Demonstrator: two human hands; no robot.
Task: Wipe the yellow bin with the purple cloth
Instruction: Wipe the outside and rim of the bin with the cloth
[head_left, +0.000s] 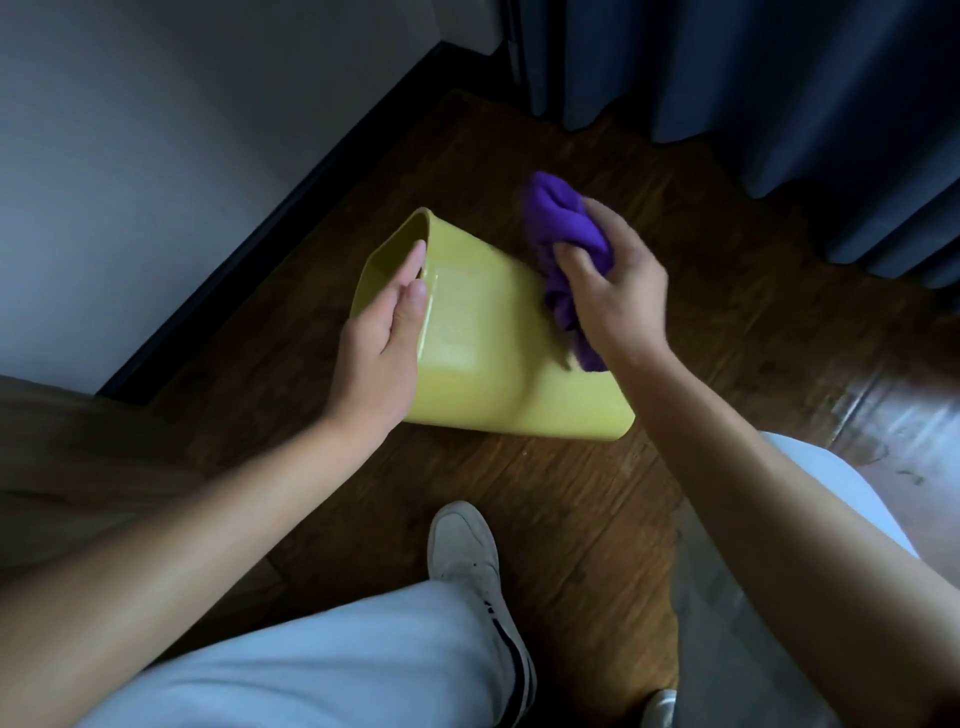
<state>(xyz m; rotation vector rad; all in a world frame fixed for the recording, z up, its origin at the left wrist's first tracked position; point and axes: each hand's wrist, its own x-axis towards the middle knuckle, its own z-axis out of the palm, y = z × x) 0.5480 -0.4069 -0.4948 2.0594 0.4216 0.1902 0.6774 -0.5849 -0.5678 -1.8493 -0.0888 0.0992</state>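
Note:
The yellow bin (483, 353) is tipped on its side above the wooden floor, its open mouth turned to the left toward the wall. My left hand (382, 338) grips the bin's rim, thumb outside and fingers over the edge. My right hand (610, 286) is closed around the bunched purple cloth (563, 234). The cloth's lower end hangs down and touches the bin's upper right side near its base.
A white wall with a dark skirting board (270, 223) runs along the left. Dark blue curtains (779, 88) hang at the back right. My legs in light trousers and a white shoe (467, 561) fill the foreground on the wooden floor (597, 493).

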